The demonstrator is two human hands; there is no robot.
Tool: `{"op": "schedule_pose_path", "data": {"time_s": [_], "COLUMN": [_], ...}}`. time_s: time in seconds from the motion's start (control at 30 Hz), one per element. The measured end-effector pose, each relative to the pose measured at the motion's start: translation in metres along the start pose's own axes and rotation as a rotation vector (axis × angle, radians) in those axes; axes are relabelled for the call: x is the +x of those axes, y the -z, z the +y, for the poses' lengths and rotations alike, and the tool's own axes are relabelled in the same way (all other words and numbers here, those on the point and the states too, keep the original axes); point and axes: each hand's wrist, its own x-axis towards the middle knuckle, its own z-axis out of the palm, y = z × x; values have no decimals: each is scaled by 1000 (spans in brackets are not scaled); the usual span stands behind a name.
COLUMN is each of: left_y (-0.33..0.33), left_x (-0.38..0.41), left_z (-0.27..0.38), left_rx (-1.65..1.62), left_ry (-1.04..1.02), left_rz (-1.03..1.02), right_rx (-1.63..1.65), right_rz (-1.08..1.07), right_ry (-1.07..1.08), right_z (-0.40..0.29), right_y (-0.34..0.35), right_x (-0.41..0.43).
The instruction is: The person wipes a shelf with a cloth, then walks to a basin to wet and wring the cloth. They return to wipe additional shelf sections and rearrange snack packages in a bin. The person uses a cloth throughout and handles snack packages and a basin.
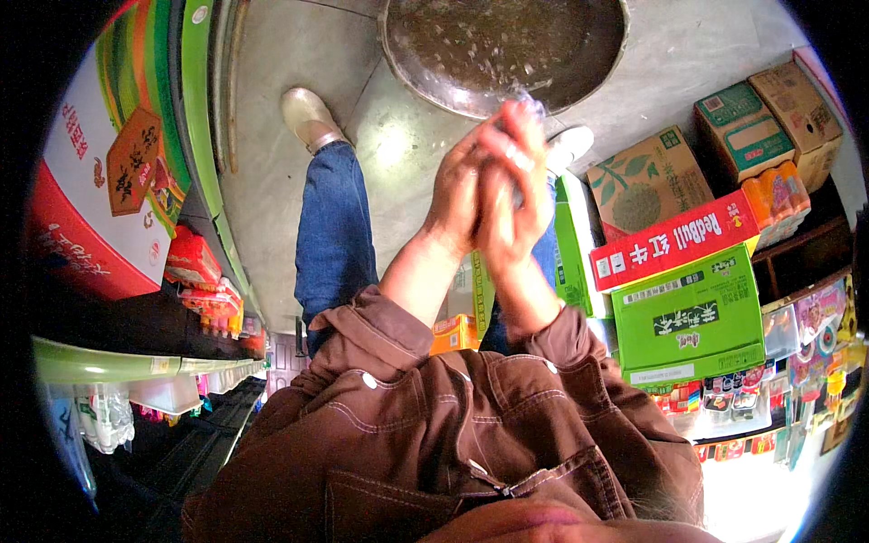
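Observation:
Over the near rim of a large round metal basin (407,80), my left hand (458,180) and my right hand (519,214) are pressed together, fingers overlapping. Both look wet. Motion blurs the fingertips, and a clear, glassy splash or film (533,102) shows around them; I cannot tell whether it is water or plastic. The palms hide whatever may lie between them. Dark water (502,41) with bright ripples or specks fills the basin, which stands on the grey floor.
Pale shoes (305,115) and jeans (336,231) frame the floor below my hands. Shelving with a green edge (204,122) and a large gift box (102,203) runs along the left. On the right, a red drink carton (675,237), a green carton (689,315) and cardboard boxes (648,180) are stacked.

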Motion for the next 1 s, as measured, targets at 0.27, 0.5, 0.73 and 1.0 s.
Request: {"op": "schedule_pose_path", "data": {"time_s": [0.27,0.5,0.73,1.0], "left_y": [-13,-12,-14,-15], "left_x": [2,5,6,-9], "left_z": [13,6,9,27], "left_rx": [-366,-745,60,-564], "left_ry": [91,106,-105,469], "left_rz": [114,-111,-140,-323], "right_rx": [298,14,77,921], "right_rz": [87,-30,-424,-1047], "right_ry": [-406,26,-266,-430], "right_z": [17,-9,26,24], "right_y": [1,2,18,46], "right_x": [42,7,68,99]}}
